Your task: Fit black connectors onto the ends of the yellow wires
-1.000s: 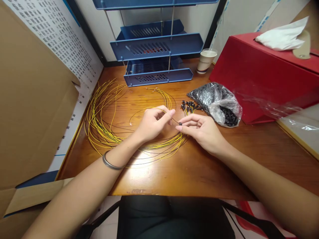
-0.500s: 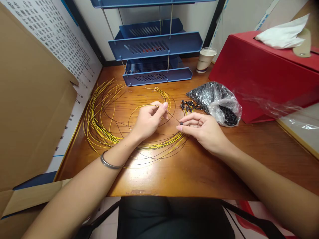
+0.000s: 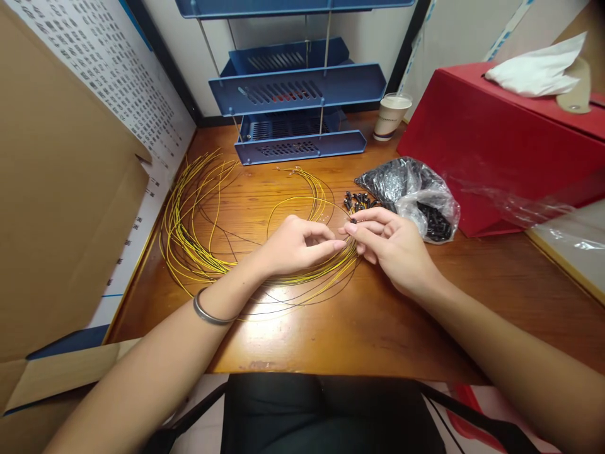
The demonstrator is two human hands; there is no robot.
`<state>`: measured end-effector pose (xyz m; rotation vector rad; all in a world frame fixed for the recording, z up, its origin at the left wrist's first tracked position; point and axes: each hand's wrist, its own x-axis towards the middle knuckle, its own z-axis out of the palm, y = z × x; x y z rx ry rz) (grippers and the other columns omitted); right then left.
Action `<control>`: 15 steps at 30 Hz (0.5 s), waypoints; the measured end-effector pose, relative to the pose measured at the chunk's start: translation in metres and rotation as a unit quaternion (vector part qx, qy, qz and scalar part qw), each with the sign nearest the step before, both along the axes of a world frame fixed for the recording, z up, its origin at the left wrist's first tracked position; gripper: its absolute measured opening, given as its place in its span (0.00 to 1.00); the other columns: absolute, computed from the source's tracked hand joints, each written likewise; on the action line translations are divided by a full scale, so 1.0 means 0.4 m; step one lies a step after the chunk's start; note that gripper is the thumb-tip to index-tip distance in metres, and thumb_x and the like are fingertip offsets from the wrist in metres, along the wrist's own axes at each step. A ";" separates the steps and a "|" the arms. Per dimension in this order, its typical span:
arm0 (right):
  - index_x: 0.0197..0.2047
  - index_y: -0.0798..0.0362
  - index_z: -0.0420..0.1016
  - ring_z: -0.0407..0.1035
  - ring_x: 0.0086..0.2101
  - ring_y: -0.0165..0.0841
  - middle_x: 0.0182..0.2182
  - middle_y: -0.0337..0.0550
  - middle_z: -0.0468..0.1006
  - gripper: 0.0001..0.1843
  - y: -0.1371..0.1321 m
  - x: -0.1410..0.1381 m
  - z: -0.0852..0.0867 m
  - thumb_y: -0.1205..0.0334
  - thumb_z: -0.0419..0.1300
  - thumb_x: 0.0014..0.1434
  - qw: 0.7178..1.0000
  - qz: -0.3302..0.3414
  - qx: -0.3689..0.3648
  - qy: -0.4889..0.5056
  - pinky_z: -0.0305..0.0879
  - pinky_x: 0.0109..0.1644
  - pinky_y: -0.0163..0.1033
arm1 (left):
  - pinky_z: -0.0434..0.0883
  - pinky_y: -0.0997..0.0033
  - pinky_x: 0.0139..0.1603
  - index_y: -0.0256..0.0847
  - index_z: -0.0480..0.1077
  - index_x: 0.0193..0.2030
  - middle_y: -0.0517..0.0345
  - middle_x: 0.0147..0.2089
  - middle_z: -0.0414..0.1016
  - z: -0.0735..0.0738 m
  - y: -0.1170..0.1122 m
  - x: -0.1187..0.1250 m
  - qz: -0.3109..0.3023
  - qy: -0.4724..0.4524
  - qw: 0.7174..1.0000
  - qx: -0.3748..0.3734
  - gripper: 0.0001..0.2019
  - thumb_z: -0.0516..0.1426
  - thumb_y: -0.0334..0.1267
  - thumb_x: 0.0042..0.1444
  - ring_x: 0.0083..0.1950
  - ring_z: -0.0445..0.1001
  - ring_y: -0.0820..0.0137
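Between the thumb and fingertips of my right hand (image 3: 394, 249) is a small black part (image 3: 353, 221), with a thin yellow wire (image 3: 297, 198) looping away from it to the left. My left hand (image 3: 302, 244) is beside it, thumb and fingertips pressed together close to the right fingers. What the left fingertips grip is too small to make out. Below and left of both hands lies a large loose coil of yellow and dark wires (image 3: 182, 233). Just behind the right hand, several wire ends carry black tips (image 3: 359, 200).
A clear plastic bag of black parts (image 3: 409, 195) sits right of the hands, against a red tissue box (image 3: 501, 139). A paper cup (image 3: 391, 116) and a blue tiered file tray (image 3: 300, 148) stand at the back. Cardboard (image 3: 61, 189) rises at the left.
My left hand has let the wire loop go and moved right and down to the right hand's fingertips. The right hand has risen slightly with the black part, its fingers more curled.
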<state>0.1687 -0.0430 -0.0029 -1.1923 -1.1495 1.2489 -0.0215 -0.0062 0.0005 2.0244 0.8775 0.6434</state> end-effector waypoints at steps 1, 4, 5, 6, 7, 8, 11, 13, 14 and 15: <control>0.38 0.54 0.75 0.69 0.23 0.28 0.28 0.41 0.81 0.21 0.000 0.000 -0.001 0.54 0.76 0.46 1.000 0.001 0.005 0.003 0.61 0.20 0.30 | 0.57 0.77 0.22 0.36 0.80 0.33 0.62 0.19 0.69 0.001 0.001 0.000 -0.003 0.004 1.000 -0.005 0.15 0.60 0.46 0.61 0.21 0.60 0.78; 0.39 0.53 0.74 0.77 0.33 0.34 0.31 0.44 0.82 0.22 -0.001 -0.001 -0.004 0.51 0.75 0.48 1.000 0.013 0.009 0.020 0.72 0.26 0.32 | 0.59 0.78 0.23 0.35 0.78 0.30 0.60 0.21 0.71 0.002 0.008 -0.006 -0.010 0.002 0.999 -0.038 0.18 0.58 0.47 0.63 0.22 0.64 0.77; 0.40 0.53 0.74 0.78 0.35 0.35 0.32 0.44 0.82 0.22 -0.002 -0.001 -0.004 0.50 0.75 0.49 1.000 0.017 0.002 0.026 0.75 0.29 0.34 | 0.61 0.78 0.24 0.35 0.77 0.29 0.59 0.23 0.73 0.001 0.011 -0.009 -0.011 -0.002 0.999 -0.052 0.18 0.57 0.47 0.63 0.22 0.65 0.77; 0.40 0.53 0.74 0.78 0.36 0.36 0.31 0.43 0.82 0.22 -0.002 -0.002 -0.003 0.50 0.75 0.49 0.999 0.020 -0.006 0.033 0.77 0.31 0.35 | 0.62 0.78 0.24 0.34 0.76 0.29 0.58 0.24 0.75 0.001 0.015 -0.012 -0.013 -0.007 0.998 -0.065 0.19 0.57 0.47 0.63 0.22 0.66 0.77; 0.40 0.52 0.73 0.79 0.36 0.36 0.31 0.42 0.81 0.23 -0.002 -0.002 -0.002 0.49 0.75 0.48 0.999 0.023 -0.016 0.039 0.78 0.32 0.36 | 0.62 0.78 0.24 0.34 0.76 0.29 0.56 0.25 0.76 -0.001 0.018 -0.014 -0.014 -0.012 0.997 -0.075 0.19 0.56 0.47 0.64 0.22 0.66 0.78; 0.40 0.52 0.73 0.79 0.36 0.36 0.31 0.41 0.81 0.23 -0.002 -0.002 -0.001 0.49 0.75 0.48 0.998 0.025 -0.025 0.047 0.79 0.34 0.38 | 0.63 0.78 0.23 0.34 0.75 0.29 0.55 0.25 0.77 -0.002 0.021 -0.017 -0.015 -0.018 0.996 -0.083 0.19 0.56 0.46 0.64 0.21 0.67 0.78; 0.40 0.52 0.72 0.79 0.32 0.34 0.30 0.38 0.80 0.24 0.000 -0.003 0.000 0.51 0.76 0.47 0.996 0.034 -0.043 0.069 0.80 0.37 0.39 | 0.64 0.78 0.23 0.34 0.74 0.28 0.56 0.24 0.77 -0.005 0.026 -0.019 -0.018 -0.027 0.995 -0.098 0.18 0.56 0.45 0.64 0.19 0.66 0.79; 0.41 0.52 0.72 0.78 0.30 0.32 0.30 0.38 0.80 0.24 0.000 -0.002 0.000 0.52 0.76 0.47 0.995 0.039 -0.045 0.081 0.79 0.36 0.38 | 0.65 0.78 0.24 0.35 0.74 0.28 0.57 0.23 0.76 -0.005 0.026 -0.019 -0.021 -0.029 0.994 -0.104 0.17 0.57 0.44 0.63 0.19 0.67 0.78; 0.41 0.53 0.72 0.78 0.29 0.31 0.29 0.38 0.80 0.23 0.000 -0.002 -0.001 0.52 0.76 0.47 0.994 0.041 -0.044 0.085 0.79 0.36 0.37 | 0.65 0.78 0.24 0.35 0.74 0.28 0.57 0.23 0.76 -0.005 0.026 -0.019 -0.023 -0.027 0.994 -0.105 0.16 0.58 0.43 0.63 0.20 0.68 0.78; 0.41 0.53 0.73 0.78 0.28 0.30 0.29 0.37 0.80 0.23 -0.001 -0.001 -0.001 0.52 0.76 0.47 0.994 0.043 -0.044 0.089 0.78 0.35 0.36 | 0.66 0.78 0.24 0.35 0.74 0.28 0.58 0.23 0.76 -0.004 0.025 -0.019 -0.027 -0.023 0.994 -0.105 0.15 0.58 0.43 0.62 0.20 0.68 0.78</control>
